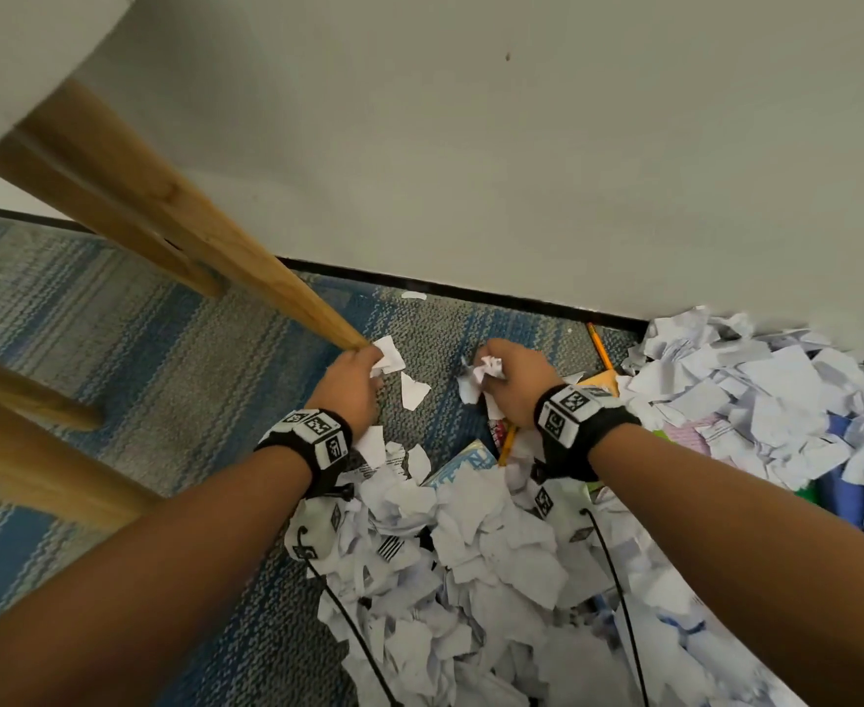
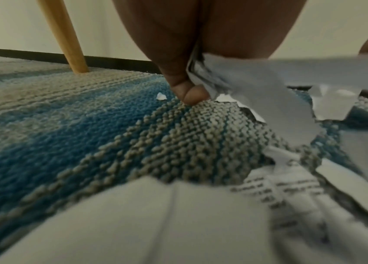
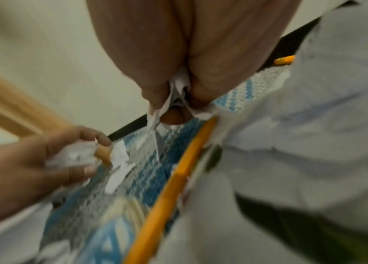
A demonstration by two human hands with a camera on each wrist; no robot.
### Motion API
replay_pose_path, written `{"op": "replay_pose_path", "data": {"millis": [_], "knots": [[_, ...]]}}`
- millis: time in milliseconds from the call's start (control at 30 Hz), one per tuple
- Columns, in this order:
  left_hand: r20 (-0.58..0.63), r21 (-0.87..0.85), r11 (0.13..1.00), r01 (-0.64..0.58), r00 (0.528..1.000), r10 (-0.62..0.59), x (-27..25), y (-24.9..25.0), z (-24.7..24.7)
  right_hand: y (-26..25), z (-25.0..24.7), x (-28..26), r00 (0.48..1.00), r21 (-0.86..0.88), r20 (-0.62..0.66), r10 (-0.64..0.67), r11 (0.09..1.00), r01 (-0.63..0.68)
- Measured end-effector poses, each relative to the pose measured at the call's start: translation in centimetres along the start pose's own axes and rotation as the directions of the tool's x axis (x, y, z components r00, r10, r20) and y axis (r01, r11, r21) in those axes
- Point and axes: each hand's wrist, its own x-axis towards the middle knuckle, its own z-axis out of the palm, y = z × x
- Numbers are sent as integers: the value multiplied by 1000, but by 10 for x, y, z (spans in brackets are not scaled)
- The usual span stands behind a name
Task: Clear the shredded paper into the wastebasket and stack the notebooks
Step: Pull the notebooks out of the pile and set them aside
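- Two fists gathering: left hand [image 1: 349,386] & right hand [image 1: 514,381] each clutch torn paper scraps [image 1: 388,353].
- Next, likely: carry to wastebasket, unseen here.

Torn white shredded paper [image 1: 491,563] lies heaped on the carpet just behind both wrists, spreading off to the right. One crumpled scrap [image 1: 388,355] is pinched in the left hand [image 1: 349,385], another wad [image 1: 488,369] in the right hand [image 1: 514,382]. A blue-printed notebook [image 1: 463,464] pokes out from under the heap, just behind and between the grips.
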Motion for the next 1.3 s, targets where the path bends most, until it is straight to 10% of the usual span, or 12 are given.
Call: {"op": "replay_pose_path", "data": {"millis": [333,633,1033,1300], "knots": [[163,132,987,95,980,-116,14,18,19,8,-27,-8,999,193,-19,31,981,-27],[173,184,968,-169,975,137,3,32,29,8,-29,-7,999,-11,-45,-19,1000,18],[6,87,954,286,958,-288,-7,-15,1,-22,16,20,963,-502,244,112,865,27],[-20,130,964,234,972,-233,-1,-20,3,-15,15,19,975,-463,221,9,881,97]]}}
